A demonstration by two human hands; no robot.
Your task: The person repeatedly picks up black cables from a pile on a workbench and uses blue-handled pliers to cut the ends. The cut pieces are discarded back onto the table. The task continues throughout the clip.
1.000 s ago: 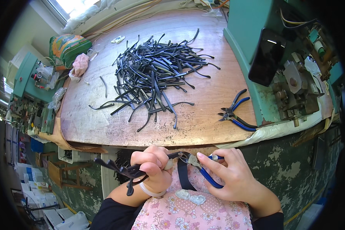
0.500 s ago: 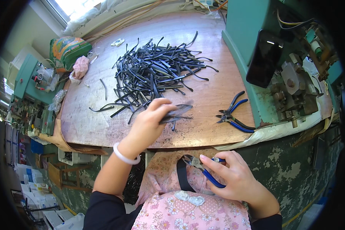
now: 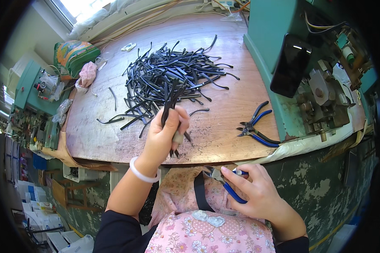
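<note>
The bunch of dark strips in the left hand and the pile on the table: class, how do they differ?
The bunch is gripped in the left hand; the pile lies on the table. The bunch's strips are gathered close together; the pile's strips sprawl in many directions. The bunch has far fewer strips than the pile. Both consist of slender, dark strips.

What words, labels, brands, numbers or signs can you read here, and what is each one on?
No text can be read.
Green and orange bag: any print is too small and blurred.
Black phone: dark screen, no legible text.
Pliers in the right hand: any marking is too small to make out.
</note>
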